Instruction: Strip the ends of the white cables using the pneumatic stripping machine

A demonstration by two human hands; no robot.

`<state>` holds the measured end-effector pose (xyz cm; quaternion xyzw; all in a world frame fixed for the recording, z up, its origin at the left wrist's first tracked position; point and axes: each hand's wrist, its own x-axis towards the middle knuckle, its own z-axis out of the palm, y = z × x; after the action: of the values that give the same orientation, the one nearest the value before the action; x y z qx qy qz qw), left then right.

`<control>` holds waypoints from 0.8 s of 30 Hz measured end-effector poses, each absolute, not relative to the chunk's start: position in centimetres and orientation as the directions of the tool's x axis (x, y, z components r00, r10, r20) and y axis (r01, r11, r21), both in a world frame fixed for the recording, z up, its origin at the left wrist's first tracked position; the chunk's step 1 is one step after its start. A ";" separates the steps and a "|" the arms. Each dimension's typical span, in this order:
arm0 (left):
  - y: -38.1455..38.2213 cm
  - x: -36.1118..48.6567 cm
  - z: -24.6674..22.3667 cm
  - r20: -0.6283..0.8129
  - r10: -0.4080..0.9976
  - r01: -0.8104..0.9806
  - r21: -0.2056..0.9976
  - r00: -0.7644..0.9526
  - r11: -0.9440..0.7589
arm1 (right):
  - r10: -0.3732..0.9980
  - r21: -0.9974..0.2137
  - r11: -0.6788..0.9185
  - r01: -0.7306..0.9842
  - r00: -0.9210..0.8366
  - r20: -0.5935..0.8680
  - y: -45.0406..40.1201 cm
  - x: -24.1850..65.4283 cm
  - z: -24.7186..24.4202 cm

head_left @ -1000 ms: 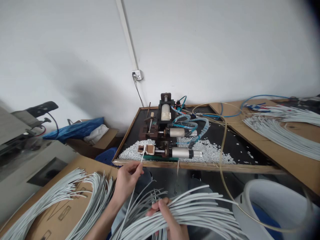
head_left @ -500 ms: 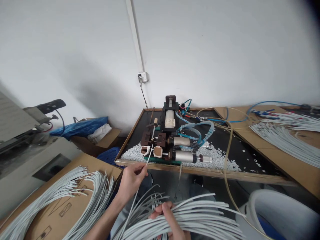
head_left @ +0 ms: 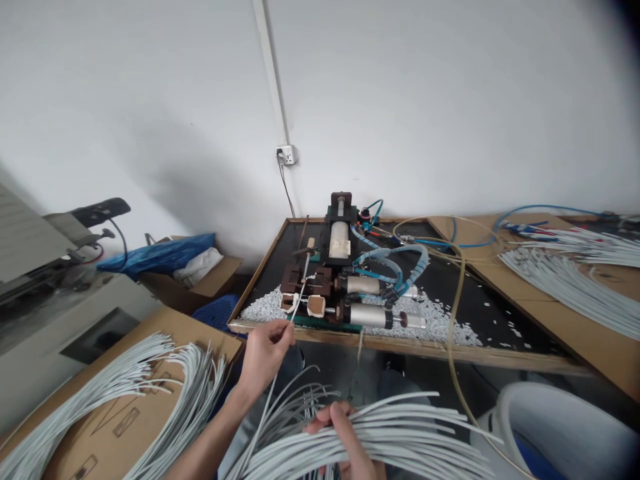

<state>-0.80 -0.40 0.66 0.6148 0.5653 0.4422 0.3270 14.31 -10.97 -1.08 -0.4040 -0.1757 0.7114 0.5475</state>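
Note:
Near the tray's front edge, my left hand point(head_left: 266, 353) pinches a single light grey cable point(head_left: 299, 300). The cable's far end lies between the jaws of a pneumatic machine point(head_left: 306, 280). My right hand point(head_left: 345, 433) is wrapped round a thick bundle of grey cables point(head_left: 400, 433) at the bottom centre, thumb on top; some of its fingers are hidden under the bundle. Two silver cylinders point(head_left: 369, 315) sit to the right of the jaws. Small white offcuts point(head_left: 430, 320) lie around the machine on the black tray point(head_left: 495, 300).
More cable bundles lie on cardboard at the left point(head_left: 115, 373) and right point(head_left: 565, 280). A white bucket point(head_left: 500, 413) stands at the lower right. A yellowish hose point(head_left: 456, 300) hangs over the tray's wooden front edge point(head_left: 415, 345). Blue plastic point(head_left: 160, 255) covers a box at the left.
My left hand has moved slightly up and left, and the single cable now reaches further into the jaws. The bundle in my right hand has shifted slightly right.

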 end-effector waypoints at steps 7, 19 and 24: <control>-0.5 -0.7 0.8 0.147 0.988 0.388 0.914 -0.042 -0.119 | 0.919 -0.680 -0.335 -0.652 -0.068 -0.388 -10.9 14.3 -0.8; -0.5 -0.4 0.8 0.149 0.988 0.360 0.924 -0.029 -0.129 | 0.914 -0.681 -0.328 -0.655 -0.039 -0.403 -11.1 14.2 -0.5; -0.1 -0.7 0.9 0.157 0.987 0.361 0.920 0.007 -0.149 | 0.915 -0.702 -0.339 -0.626 -0.045 -0.401 -11.2 14.3 -0.9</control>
<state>-0.65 -0.14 0.87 0.6151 0.5481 0.4430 0.3535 14.31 -11.24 -0.90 -0.4202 -0.1720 0.7022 0.5484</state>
